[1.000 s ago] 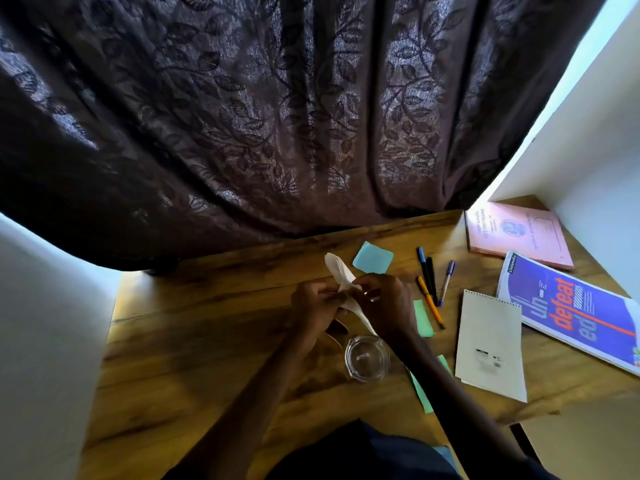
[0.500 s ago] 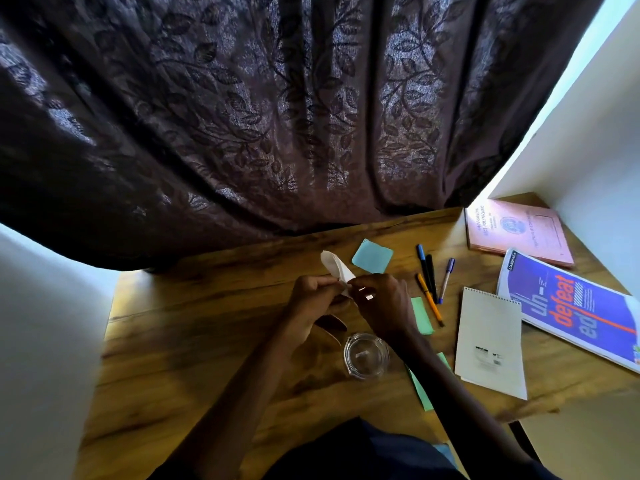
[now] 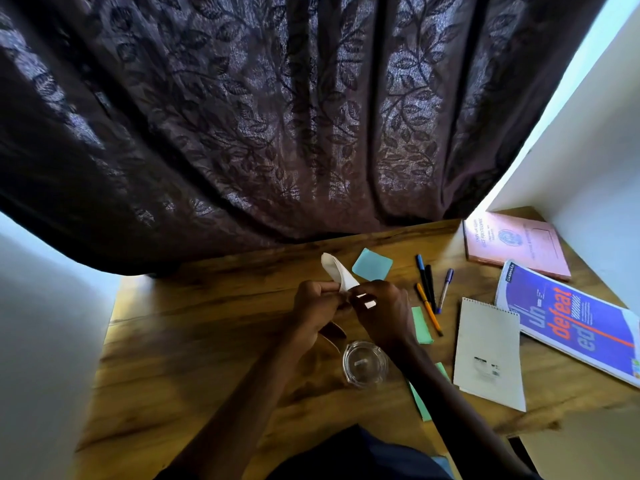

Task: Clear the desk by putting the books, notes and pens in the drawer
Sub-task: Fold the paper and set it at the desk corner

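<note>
Above grained desk (image 3: 207,323) — left hand (image 3: 313,308), right hand (image 3: 382,315): grips pinching curled white paper (image 3: 335,270).

Dark purplish-brown curtain (image 3: 277,116), leaf-patterned. Brown wood-grain worktop (image 3: 207,341). Pink book (image 3: 512,244); blue book (image 3: 568,317) with orange-red lettering. White notepad (image 3: 488,351), white folded paper (image 3: 334,271), pale blue sticky note (image 3: 372,265), green note (image 3: 421,325); one pen (image 3: 429,310) looks orange.

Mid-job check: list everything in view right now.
curtain: one, dark brown, behind desk
desk: one, wooden brown
notebook: one, pink, far right corner
book: one, blue, right edge
notepad: one, white, beside book
pens: four, blue, black, orange, purple; centre right
blue sticky note: one, beyond hands
green sticky notes: two, by right forearm
glass dish: one, clear, near wrists
paper: one, white, between hands
left hand: pinches paper
right hand: pinches paper
</note>
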`<action>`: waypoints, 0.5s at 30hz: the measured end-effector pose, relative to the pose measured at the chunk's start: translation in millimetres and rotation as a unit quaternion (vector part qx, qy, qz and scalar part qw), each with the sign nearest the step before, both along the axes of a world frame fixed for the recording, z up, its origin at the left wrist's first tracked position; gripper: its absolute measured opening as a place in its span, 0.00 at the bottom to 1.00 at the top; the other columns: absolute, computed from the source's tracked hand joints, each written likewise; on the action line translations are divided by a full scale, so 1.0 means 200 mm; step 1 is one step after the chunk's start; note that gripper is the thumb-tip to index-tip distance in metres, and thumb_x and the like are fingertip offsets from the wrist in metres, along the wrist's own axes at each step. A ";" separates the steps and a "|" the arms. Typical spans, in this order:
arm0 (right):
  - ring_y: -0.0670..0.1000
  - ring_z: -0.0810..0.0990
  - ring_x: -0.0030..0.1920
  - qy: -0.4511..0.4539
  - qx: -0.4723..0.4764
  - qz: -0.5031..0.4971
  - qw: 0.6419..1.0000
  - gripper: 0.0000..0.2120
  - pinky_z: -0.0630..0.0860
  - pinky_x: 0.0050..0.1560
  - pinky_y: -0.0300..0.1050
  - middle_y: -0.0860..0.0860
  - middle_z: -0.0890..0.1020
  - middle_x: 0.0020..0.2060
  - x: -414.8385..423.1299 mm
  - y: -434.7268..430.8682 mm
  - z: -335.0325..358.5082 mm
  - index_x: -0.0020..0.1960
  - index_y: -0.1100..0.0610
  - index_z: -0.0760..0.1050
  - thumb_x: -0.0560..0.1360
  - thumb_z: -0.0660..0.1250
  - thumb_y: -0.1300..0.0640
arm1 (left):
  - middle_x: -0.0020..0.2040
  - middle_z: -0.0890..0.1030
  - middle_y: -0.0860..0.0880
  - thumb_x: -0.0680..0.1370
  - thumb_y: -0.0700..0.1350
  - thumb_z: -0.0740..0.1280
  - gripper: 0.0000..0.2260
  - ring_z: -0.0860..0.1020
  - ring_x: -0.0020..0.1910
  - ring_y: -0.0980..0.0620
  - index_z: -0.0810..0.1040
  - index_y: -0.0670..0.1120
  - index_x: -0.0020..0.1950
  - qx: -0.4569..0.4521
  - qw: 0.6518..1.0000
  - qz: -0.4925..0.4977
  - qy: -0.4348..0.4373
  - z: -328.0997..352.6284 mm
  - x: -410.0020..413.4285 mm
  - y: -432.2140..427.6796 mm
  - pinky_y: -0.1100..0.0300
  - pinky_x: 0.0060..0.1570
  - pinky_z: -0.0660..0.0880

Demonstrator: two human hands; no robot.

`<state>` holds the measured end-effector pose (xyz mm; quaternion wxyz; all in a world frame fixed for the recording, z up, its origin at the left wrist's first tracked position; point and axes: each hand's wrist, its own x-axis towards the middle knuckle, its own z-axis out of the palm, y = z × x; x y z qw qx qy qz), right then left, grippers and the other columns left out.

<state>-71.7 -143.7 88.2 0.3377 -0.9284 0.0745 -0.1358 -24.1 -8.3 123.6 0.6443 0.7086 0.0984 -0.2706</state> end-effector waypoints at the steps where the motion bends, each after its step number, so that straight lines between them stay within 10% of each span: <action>1: 0.44 0.86 0.46 0.000 -0.004 -0.001 1.000 0.09 0.84 0.40 0.42 0.47 0.87 0.50 0.00 0.00 0.00 0.52 0.53 0.86 0.72 0.77 0.55 | 0.45 0.85 0.50 0.77 0.34 0.71 0.11 0.86 0.44 0.53 0.83 0.41 0.60 0.002 1.000 -0.005 0.001 0.01 0.00 0.00 0.60 0.45 0.83; 15: 0.42 0.84 0.42 0.035 -0.028 0.023 0.999 0.07 0.83 0.39 0.44 0.42 0.85 0.43 0.08 0.02 0.04 0.47 0.46 0.82 0.72 0.77 0.53 | 0.45 0.86 0.48 0.80 0.44 0.61 0.09 0.82 0.51 0.50 0.81 0.45 0.51 0.007 0.999 0.010 0.037 0.09 0.08 0.07 0.50 0.61 0.76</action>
